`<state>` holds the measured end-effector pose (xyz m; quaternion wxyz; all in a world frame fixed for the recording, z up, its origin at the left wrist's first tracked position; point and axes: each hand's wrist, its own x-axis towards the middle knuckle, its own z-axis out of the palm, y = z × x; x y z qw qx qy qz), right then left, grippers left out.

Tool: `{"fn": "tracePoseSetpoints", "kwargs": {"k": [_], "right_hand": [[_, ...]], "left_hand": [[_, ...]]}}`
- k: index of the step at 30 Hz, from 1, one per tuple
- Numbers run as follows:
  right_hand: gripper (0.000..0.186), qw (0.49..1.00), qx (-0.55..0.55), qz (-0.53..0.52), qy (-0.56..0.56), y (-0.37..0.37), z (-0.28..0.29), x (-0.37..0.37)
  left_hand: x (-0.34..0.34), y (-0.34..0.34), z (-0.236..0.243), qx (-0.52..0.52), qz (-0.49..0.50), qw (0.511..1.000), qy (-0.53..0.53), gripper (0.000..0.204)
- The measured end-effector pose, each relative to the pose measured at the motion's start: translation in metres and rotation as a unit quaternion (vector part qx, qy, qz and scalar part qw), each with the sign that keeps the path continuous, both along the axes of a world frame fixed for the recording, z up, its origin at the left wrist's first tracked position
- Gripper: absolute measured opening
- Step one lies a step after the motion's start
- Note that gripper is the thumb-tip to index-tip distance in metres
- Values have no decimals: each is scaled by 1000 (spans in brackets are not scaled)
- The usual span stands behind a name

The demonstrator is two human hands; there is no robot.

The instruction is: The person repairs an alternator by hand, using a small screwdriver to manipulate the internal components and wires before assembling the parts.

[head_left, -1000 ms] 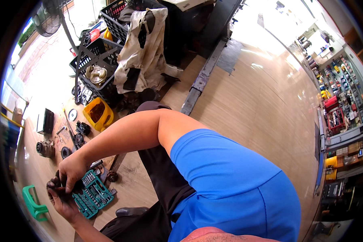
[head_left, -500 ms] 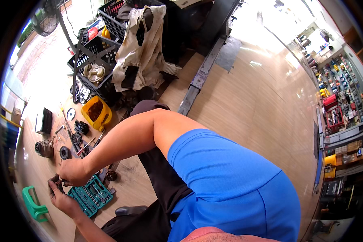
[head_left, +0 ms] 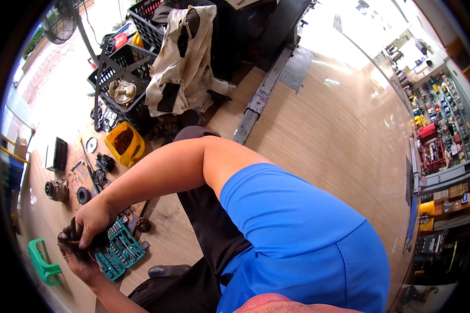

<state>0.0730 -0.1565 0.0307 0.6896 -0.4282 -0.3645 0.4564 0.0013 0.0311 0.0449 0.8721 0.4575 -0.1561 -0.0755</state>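
A dark greasy part (head_left: 70, 239) is gripped between both hands low over the wooden floor (head_left: 308, 130); the right hand (head_left: 93, 221) is closed over it from above; the left hand (head_left: 81, 261) cups it from below, fingers curled; a teal socket set (head_left: 121, 250) lies open just beside; a green stool (head_left: 42, 261) stands near.

I see the socket set (head_left: 117, 250) on the floor (head_left: 318, 135) just right of both hands (head_left: 83, 237), crates (head_left: 122, 88) beyond it.

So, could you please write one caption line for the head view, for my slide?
Both hands grip a dark greasy part above a green socket set on the workshop floor.
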Motion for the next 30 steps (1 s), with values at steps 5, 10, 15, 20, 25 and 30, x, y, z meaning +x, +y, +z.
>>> {"fn": "tracePoseSetpoints", "kwargs": {"k": [5, 10, 15, 20, 25, 30], "right_hand": [[26, 999, -22, -42, -4, -3, -4, 1], [26, 975, -68, -130, -168, -15, 15, -8], [30, 911, -109, -202, -343, -11, 9, -5], [29, 781, -191, -253, -538, -7, 17, -12], [31, 926, -141, -157, -314, -3, 5, 0], [26, 995, -48, -54, -68, -3, -4, -3]], "left_hand": [[3, -2, -1, 19, 21, 999, -20, 34], [2, 0, 1, 36, 66, 997, -21, 33], [3, -3, 0, 155, 205, 966, 10, 30], [4, 0, -9, 232, 285, 930, 6, 31], [7, 9, -2, 132, 114, 985, 13, 34], [-9, -23, 15, 54, 128, 988, 70, 34]]}}
